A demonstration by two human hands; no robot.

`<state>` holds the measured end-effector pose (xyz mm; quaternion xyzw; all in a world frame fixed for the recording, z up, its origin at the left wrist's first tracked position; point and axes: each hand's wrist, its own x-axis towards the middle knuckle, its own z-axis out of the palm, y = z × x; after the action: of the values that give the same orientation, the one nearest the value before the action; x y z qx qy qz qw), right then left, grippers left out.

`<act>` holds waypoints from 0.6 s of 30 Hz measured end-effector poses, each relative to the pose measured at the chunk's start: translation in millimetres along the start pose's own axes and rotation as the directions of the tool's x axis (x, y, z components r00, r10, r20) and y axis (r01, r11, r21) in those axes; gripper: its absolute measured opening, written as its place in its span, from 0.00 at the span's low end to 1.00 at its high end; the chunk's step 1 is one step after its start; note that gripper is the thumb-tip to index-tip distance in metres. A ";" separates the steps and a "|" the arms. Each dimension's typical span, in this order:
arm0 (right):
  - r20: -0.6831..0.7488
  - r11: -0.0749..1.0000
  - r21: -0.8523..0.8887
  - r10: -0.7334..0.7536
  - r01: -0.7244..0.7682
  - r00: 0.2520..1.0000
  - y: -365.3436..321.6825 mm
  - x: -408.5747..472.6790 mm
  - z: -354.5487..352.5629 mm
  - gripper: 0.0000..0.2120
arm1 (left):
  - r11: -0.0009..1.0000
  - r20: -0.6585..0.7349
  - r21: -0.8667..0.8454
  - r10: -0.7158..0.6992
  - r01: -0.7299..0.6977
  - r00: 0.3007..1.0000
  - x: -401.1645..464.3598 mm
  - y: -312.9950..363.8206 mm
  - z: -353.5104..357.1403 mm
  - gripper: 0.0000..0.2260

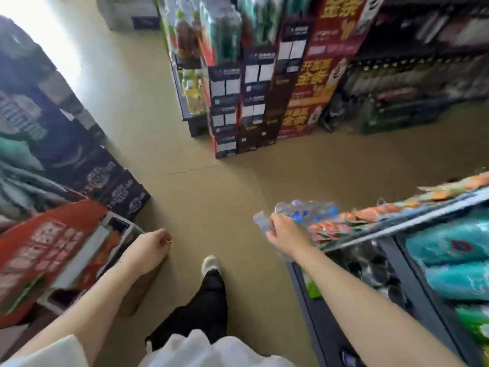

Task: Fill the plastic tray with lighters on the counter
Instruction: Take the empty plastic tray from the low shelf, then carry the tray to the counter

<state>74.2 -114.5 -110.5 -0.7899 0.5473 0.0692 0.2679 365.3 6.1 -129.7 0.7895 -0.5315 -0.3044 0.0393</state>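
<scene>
— White cloth (201,348) sits lowest in view, at the person's waist, with a black trouser leg (203,305) and a pale shoe (210,263) stepping onto the tan floor (211,186) just beyond it.

— And on the left?

— Red carton (45,250) tilted over a white box, dark cartons stacked behind it. Left hand (152,246) hangs beside them, fingers loosely curled, nothing in it.

— Middle of the room?

— Tall stack of boxes (254,83), black and red, bottled drinks alongside, far across the floor.

— Right hand?

— Right hand (284,234) is clamped on a clear plastic tray (299,210), held in the air at the end of a shelf (412,223). Blue shapes show through the plastic, too blurred to say whether they are lighters. Orange packets lie on the shelf top, teal packs below it.
</scene>
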 end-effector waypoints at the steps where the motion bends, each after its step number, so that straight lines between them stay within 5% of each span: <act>1: 0.004 1.000 0.008 -0.006 0.006 1.000 -12.7 25.6 -7.5 0.15 | 1.000 -0.008 -0.020 -0.022 0.021 1.000 14.2 -5.7 -10.7 0.10; 9: 0.092 0.988 -0.152 0.021 -0.007 0.996 -65.5 191.6 -64.6 0.05 | 0.957 -0.105 -0.268 -0.146 0.114 0.984 133.0 -7.3 -104.3 0.09; 18: 0.122 0.952 -0.304 0.004 0.034 0.993 -85.8 399.3 -135.8 0.03 | 0.905 -0.288 -0.425 -0.126 -0.009 0.949 310.7 14.5 -221.3 0.08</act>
<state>282.9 -490.6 -126.4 -0.8203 0.5067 0.1988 0.1756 546.6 -326.3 -80.9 0.8157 -0.4164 -0.2857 0.2821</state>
